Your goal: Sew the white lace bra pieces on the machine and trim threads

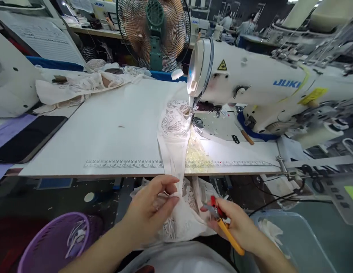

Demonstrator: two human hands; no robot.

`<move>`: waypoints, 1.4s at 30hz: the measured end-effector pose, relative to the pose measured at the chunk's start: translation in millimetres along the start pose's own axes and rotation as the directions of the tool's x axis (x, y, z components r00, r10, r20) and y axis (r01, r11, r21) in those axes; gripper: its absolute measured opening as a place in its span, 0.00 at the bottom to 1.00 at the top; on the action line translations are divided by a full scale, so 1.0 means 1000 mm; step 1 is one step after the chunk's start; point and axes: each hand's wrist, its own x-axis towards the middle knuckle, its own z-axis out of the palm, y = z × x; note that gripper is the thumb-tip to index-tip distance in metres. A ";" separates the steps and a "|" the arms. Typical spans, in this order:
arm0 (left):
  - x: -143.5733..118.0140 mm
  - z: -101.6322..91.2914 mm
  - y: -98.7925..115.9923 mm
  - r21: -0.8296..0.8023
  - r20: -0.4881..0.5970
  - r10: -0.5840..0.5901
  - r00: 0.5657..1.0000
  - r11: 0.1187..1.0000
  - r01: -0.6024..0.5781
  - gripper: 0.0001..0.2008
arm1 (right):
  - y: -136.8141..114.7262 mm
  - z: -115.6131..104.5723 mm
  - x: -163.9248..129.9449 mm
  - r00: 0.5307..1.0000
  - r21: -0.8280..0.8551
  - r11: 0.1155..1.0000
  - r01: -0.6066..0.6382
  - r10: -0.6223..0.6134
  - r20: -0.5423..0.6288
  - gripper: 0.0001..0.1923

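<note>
Left hand: fingers pinched on the lace garment, below the desk edge, near the lap.
Right hand: closed around snips with an orange handle and a red part near the blades; blades point left toward the garment, just beside it.
Lace garment: white, hangs from the desk edge down to both hands; its upper end lies on the desk and runs up to the needle of the sewing machine.
Basket: purple, low at left, beside the left forearm; white scraps inside.
Bin: clear plastic, low at right, white scraps inside.
Desk: white top, a ruler strip along its near edge. A lit patch lies under the machine head.
Sewing machine: white, marked JUKI, on the right half of the desk; a small brown-handled tool lies at its base.
Fabric pile: pale lace, at the far left of the desk.
Fan: green-bodied, wire cage, behind the desk.
Farther back: more machines and seated people, too small to detail.
</note>
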 end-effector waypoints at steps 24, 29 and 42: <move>0.028 0.046 0.014 -0.282 0.295 -0.229 0.928 0.907 0.314 0.13 | -0.018 -0.012 0.037 0.984 0.269 0.950 0.156 -0.125 -0.128 0.15; 0.033 0.041 0.009 -0.338 0.360 -0.310 0.880 0.835 0.433 0.13 | -0.002 -0.022 0.027 0.963 0.151 0.987 0.056 -0.093 0.253 0.29; 0.043 0.040 0.003 -0.262 0.420 -0.396 0.817 0.808 0.527 0.13 | 0.010 -0.016 0.020 0.966 -0.201 0.975 0.095 -0.041 0.256 0.29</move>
